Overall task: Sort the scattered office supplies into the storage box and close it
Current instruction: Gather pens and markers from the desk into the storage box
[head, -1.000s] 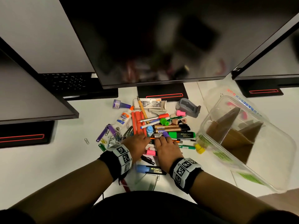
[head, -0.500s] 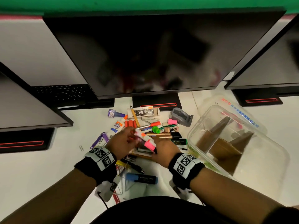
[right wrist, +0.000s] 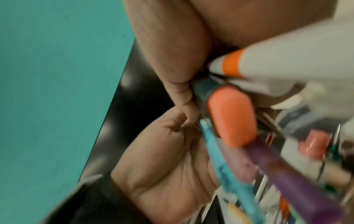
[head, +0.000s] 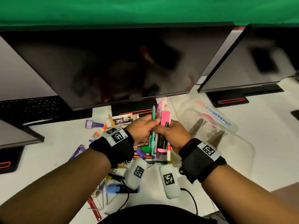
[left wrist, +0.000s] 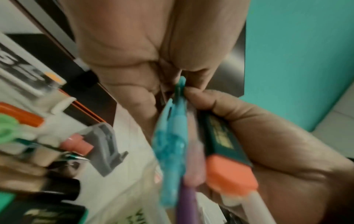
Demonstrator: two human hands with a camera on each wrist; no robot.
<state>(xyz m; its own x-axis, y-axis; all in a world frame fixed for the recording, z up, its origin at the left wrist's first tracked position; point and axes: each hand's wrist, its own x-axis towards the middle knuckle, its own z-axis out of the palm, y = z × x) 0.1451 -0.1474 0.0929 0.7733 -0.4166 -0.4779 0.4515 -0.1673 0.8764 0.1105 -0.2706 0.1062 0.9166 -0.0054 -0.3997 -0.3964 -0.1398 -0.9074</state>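
Note:
Both hands hold one upright bundle of pens (head: 159,135) above the pile of supplies (head: 145,155). The bundle has a pink highlighter (head: 165,120), a teal pen (head: 153,113), a purple pen (right wrist: 287,174) and a white pen with an orange band (right wrist: 268,63). My left hand (head: 144,126) grips it from the left, my right hand (head: 168,131) from the right, fingers curled round it. In the left wrist view the teal pen (left wrist: 172,144) and the highlighter (left wrist: 229,174) run between both palms. The clear storage box (head: 239,152) stands open at the right, with cardboard dividers inside.
The box lid (head: 215,115) lies behind the box. A staples box (head: 121,121), a glue bottle (head: 99,132), a purple bottle (head: 92,123), a blue highlighter (head: 116,188) and a grey dispenser (left wrist: 103,145) lie on the white desk. Monitors (head: 113,62) and a keyboard (head: 32,105) line the back.
Both hands were low on the pile a second ago. They have gathered several pens and raised them upright as one bundle. The head view has tilted upward.

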